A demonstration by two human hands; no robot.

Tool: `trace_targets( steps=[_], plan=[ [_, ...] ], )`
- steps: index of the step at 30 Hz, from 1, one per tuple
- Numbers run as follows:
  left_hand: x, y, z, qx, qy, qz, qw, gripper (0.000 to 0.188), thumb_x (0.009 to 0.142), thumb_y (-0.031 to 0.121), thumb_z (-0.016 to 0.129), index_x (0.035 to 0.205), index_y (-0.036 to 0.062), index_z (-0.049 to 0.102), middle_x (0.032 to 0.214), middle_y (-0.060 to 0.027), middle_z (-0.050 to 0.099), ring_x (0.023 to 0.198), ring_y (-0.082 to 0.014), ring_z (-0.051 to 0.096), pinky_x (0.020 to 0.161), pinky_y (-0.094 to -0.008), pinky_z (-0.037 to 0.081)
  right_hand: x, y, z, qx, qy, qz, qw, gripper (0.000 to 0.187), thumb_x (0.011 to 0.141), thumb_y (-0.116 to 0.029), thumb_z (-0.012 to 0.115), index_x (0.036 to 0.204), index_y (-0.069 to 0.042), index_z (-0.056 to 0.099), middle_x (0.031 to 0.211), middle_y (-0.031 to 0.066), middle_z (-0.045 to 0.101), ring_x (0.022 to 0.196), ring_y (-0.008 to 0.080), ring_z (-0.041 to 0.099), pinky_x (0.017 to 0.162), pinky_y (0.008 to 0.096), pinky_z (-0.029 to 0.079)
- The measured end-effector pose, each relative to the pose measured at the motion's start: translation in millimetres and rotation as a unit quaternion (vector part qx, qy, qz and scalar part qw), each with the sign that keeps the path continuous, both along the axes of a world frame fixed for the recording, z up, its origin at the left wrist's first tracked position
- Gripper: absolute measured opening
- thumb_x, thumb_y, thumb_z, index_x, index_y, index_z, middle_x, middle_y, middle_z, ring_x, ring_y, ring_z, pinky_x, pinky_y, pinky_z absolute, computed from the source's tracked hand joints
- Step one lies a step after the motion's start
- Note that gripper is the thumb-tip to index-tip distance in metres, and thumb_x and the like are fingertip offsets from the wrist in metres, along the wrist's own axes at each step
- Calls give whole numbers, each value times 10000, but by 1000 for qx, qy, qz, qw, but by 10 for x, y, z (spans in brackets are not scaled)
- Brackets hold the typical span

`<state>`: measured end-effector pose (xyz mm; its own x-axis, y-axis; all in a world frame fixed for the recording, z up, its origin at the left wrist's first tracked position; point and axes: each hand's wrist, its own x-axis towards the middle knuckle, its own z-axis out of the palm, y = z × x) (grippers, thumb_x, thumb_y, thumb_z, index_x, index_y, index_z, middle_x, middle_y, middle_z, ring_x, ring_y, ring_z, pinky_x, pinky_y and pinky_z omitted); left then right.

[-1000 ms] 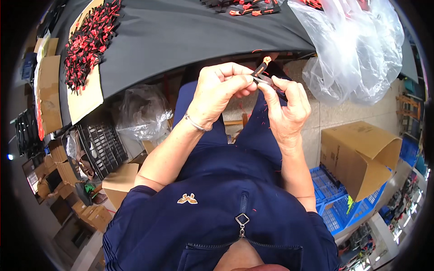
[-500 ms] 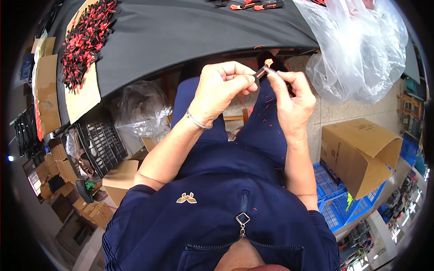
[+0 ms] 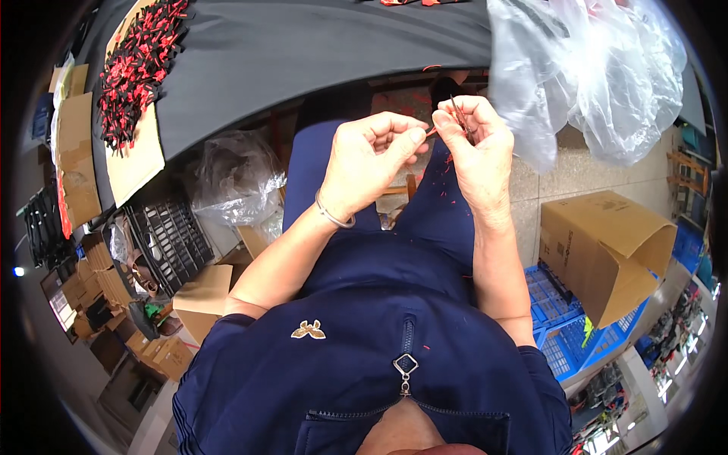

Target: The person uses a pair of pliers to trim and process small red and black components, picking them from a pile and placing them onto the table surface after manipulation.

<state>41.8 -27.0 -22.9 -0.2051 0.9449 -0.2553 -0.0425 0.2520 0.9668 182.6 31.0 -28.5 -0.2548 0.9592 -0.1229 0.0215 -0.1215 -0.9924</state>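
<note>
Pinches a thin red strand (image 3: 432, 131) between thumb and fingertip of the left hand (image 3: 369, 155), short of the near edge of the worktop (image 3: 318, 45). Clamps a dark, slender tool (image 3: 463, 123) in the right hand (image 3: 479, 152). Has clear plastic (image 3: 599, 83) over the near right corner, a black-and-red pile (image 3: 140, 76) on cardboard (image 3: 141, 161) by the left edge.

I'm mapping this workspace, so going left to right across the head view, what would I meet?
Pile of red and black pieces, crumpled clear bag, left hand, small red piece at its fingertips, right hand holding a slim dark tool, large open cardboard box.
</note>
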Motion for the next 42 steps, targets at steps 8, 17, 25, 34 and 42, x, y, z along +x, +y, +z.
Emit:
trace_targets(
  steps=[8, 17, 25, 34, 42],
  plan=[
    [-66, -14, -93, -105, -292, 1, 951, 110, 848, 113, 615, 906, 21, 635, 774, -58, 659, 651, -81, 594, 629, -207, 488, 0, -24, 69, -18, 21, -15, 1000, 275, 797, -68, 713, 1029, -1, 583, 843, 43, 629, 761, 68, 576, 677, 207, 466],
    [-23, 9, -78, -75, -241, 28, 967, 116, 846, 125, 614, 893, 22, 637, 764, -40, 650, 640, -63, 576, 624, -198, 468, 191, -275, 11, 161, -145, -70, 974, 181, 769, -101, 739, 865, -1, 622, 728, 65, 633, 628, 123, 594, 582, 241, 470],
    [9, 18, -38, -61, -165, 20, 984, 114, 848, 115, 623, 900, 17, 648, 771, -37, 656, 650, -57, 574, 624, -192, 462, 139, -282, -50, 241, -239, -69, 938, 195, 730, -122, 762, 826, -15, 630, 701, 77, 629, 603, 191, 589, 548, 281, 459],
    [-57, 45, -39, -78, -159, 6, 984, 124, 839, 109, 622, 900, 5, 651, 738, -42, 651, 641, -64, 580, 620, -192, 466, 173, -216, -138, 386, -309, -65, 867, 205, 701, -160, 770, 802, -52, 628, 700, 45, 619, 578, 197, 546, 514, 306, 437],
    [-103, 64, -85, -74, -157, -33, 984, 131, 829, 123, 634, 889, 8, 653, 732, -43, 650, 626, -54, 568, 599, -174, 458, 200, -178, -132, 394, -319, -24, 862, 203, 701, -180, 770, 787, -64, 627, 681, 31, 602, 569, 186, 531, 512, 300, 429]
  ],
)
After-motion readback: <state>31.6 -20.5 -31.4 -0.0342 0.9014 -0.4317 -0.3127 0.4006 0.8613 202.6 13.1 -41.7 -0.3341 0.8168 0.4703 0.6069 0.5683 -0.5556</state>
